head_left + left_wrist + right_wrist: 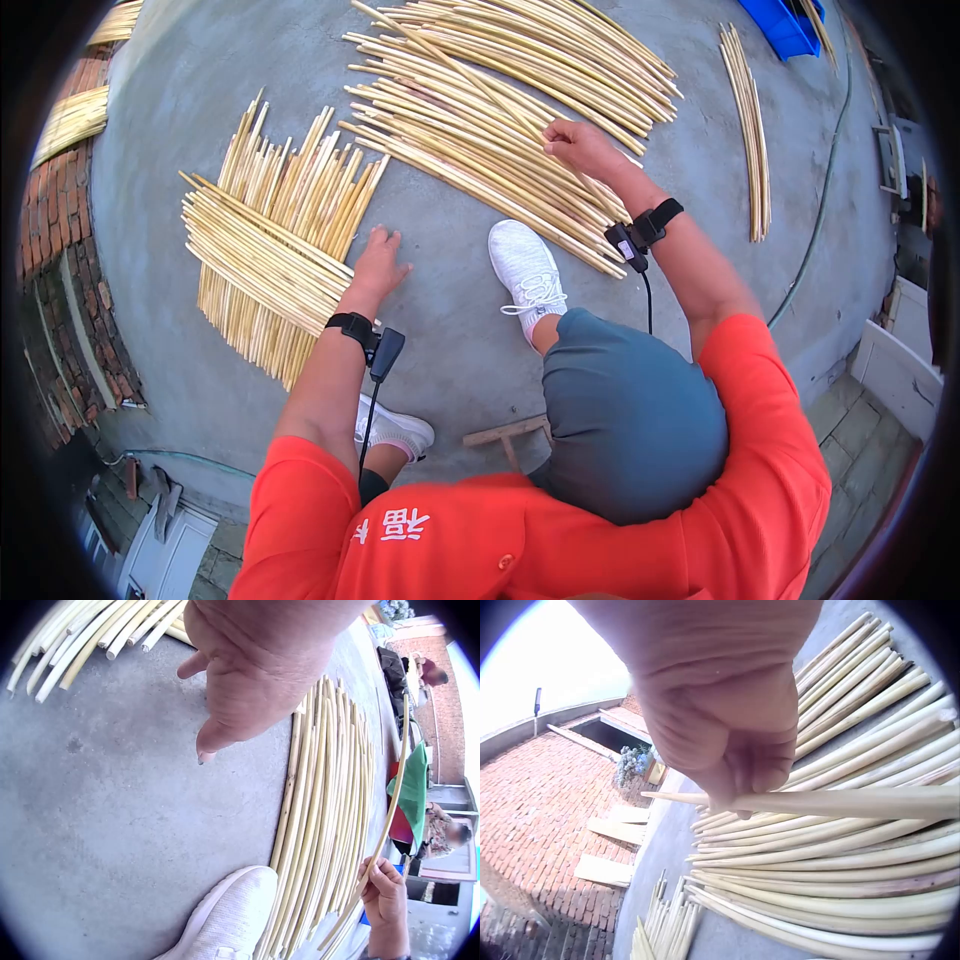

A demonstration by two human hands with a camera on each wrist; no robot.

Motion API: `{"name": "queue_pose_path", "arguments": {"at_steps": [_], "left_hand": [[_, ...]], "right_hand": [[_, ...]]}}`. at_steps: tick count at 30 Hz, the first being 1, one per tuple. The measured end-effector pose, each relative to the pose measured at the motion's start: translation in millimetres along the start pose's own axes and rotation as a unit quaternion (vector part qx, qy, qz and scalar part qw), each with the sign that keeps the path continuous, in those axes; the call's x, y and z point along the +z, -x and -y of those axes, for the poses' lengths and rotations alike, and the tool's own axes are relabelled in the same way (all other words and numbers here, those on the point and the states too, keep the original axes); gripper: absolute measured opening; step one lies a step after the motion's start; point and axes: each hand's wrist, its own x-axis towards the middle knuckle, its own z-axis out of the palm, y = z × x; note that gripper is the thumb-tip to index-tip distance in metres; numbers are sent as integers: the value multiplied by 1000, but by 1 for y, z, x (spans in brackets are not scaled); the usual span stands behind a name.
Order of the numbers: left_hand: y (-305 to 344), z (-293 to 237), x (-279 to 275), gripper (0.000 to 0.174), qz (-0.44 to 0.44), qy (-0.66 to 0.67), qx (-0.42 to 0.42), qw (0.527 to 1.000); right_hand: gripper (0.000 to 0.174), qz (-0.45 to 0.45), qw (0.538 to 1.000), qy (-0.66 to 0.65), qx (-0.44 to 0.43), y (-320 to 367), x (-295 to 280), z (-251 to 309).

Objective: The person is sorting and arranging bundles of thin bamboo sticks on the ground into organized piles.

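Note:
The right hand (588, 150) pinches one pale peeled stick (840, 802) between thumb and fingers, above a wide spread of similar sticks (470, 150) on the concrete. In the left wrist view that hand (386, 900) grips the stick (397, 787), which slants upward. The left hand (376, 268) hangs over bare floor with fingers loosely spread and nothing held, just right of a crossed pile of shorter sticks (270, 255). In the left wrist view the left hand (251, 682) has its thumb and a finger apart.
White shoes (522, 262) stand near the spread sticks. A small separate bundle (748, 140) lies at the right, below a blue crate (785, 28). A hose (825, 190) runs along the right side; a wooden piece (505, 432) lies by the feet. People (439, 832) are in the background.

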Motion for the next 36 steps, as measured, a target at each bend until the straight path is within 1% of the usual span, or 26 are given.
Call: {"name": "queue_pose_path", "arguments": {"at_steps": [1,3,4,5,6,7,8,9,11,12,14,15,17,18,19,21,22,24,25,27,28,30,31,33,35,36], "left_hand": [[-4,-4,-1,65,-22,84,-8,996],[-7,-31,-9,45,-123,151,49,980],[-9,-48,-11,40,-111,289,57,949],[-9,-66,-14,34,-97,420,62,900],[-6,-86,-23,34,-97,420,59,900],[-2,-105,-34,32,-63,558,43,826],[-1,-117,-41,29,-28,681,27,731],[-1,-121,-43,29,-30,680,26,732],[-1,-124,-46,24,-39,705,-6,708],[-1,-124,-46,24,-46,706,-7,707],[0,-121,-43,16,-29,724,-29,689],[-2,-119,-39,16,-41,726,-33,686],[-1,-110,-32,12,1,732,-66,678],[2,-109,-29,11,-18,763,-58,643],[1,-103,-23,12,-40,773,-67,629],[5,-96,-30,14,-114,758,-128,629],[7,-83,-30,14,-131,758,-134,625],[3,-55,-25,14,-199,716,-216,634],[2,-39,-25,14,-206,715,-219,631],[5,-4,-27,12,-233,682,-288,630],[7,9,-26,12,-236,681,-289,630],[11,32,-27,11,-229,631,-354,652],[13,41,-29,11,-229,630,-354,653],[14,57,-31,11,-189,575,-390,694],[15,63,-33,14,-196,569,-402,690],[14,67,-35,15,-186,555,-422,692]], "right_hand": [[10,53,993,-103,18,-1,7,8],[10,90,980,-176,33,6,18,51],[11,117,963,-243,23,-1,28,49],[12,144,958,-249,24,-4,36,55],[12,155,946,-284,25,-7,46,58],[13,165,933,-319,26,-9,56,61],[13,159,932,-324,44,-7,62,70],[13,156,927,-338,55,-7,68,74],[15,181,932,-312,43,-9,73,72],[15,186,932,-310,39,-10,76,71],[17,195,925,-323,54,-3,81,74],[17,206,924,-319,48,-2,84,73],[20,202,930,-303,41,1,94,72],[21,192,943,-267,45,3,97,74],[22,181,955,-231,46,7,99,78],[25,171,952,-245,70,12,100,80],[25,186,950,-244,59,15,99,77],[27,183,943,-255,113,18,95,66],[27,189,942,-254,108,19,94,60],[27,185,941,-253,127,22,93,45],[26,182,940,-254,135,24,92,39],[26,181,940,-254,136,29,91,38],[26,178,941,-253,140,32,91,38],[26,180,939,-253,146,34,93,34],[26,183,938,-253,153,37,96,29],[26,186,938,-247,154,38,97,27]]}}
